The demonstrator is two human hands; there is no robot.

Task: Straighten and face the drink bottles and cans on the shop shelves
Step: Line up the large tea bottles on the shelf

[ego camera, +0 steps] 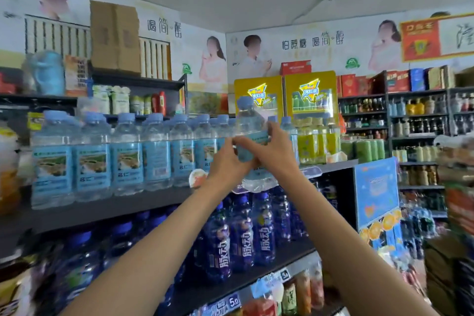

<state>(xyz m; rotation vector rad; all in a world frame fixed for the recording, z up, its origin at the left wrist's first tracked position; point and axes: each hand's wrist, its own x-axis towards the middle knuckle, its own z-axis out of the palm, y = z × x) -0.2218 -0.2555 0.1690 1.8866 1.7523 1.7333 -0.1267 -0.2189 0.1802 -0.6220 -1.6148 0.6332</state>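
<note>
A clear water bottle [250,126] with a light blue cap and label is lifted off the top drink shelf [102,209], tilted a little to the left. My left hand [227,161] grips its lower body from the left. My right hand [273,151] grips it from the right, thumb across the label. A row of matching water bottles [128,154] stands on that shelf to the left, labels facing out. Dark blue drink bottles [241,233] line the shelf below.
Green-labelled bottles [318,143] stand right of the held bottle. Two yellow display boxes [310,95] rise behind. A blue paper sign [375,190] hangs at the shelf end. More stocked shelves [415,133] fill the right wall. Price tags [232,301] edge the lower shelf.
</note>
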